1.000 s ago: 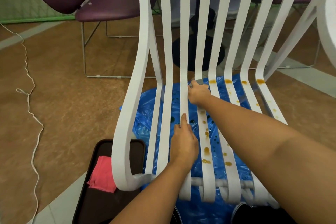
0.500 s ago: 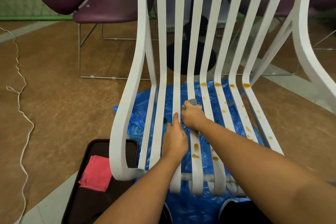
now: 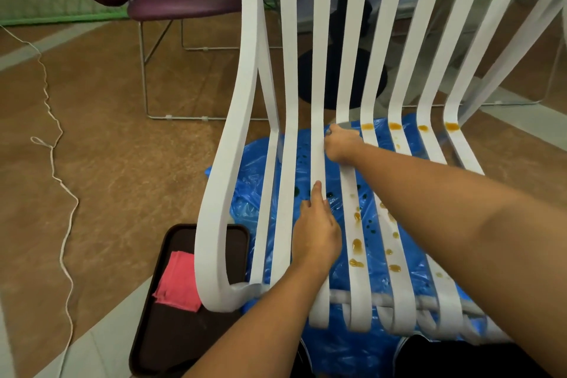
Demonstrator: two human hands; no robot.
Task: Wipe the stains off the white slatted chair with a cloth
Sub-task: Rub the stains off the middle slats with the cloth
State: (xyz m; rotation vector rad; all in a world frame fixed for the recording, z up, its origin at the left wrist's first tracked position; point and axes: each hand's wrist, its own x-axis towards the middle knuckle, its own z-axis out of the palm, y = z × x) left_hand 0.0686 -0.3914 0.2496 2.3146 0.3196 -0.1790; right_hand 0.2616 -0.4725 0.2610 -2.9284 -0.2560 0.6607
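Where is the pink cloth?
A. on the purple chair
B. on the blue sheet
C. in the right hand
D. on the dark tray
D: the pink cloth lies on the dark tray on the floor, left of the white chair; the right hand grips a grey cloth instead.

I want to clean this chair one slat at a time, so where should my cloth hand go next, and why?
Probably draw the right hand, which grips the grey cloth at the seat's bend, toward you along that same slat. Amber stains sit lower on it, unwiped. The left hand rests on the neighbouring slat and seems to steady the white chair.
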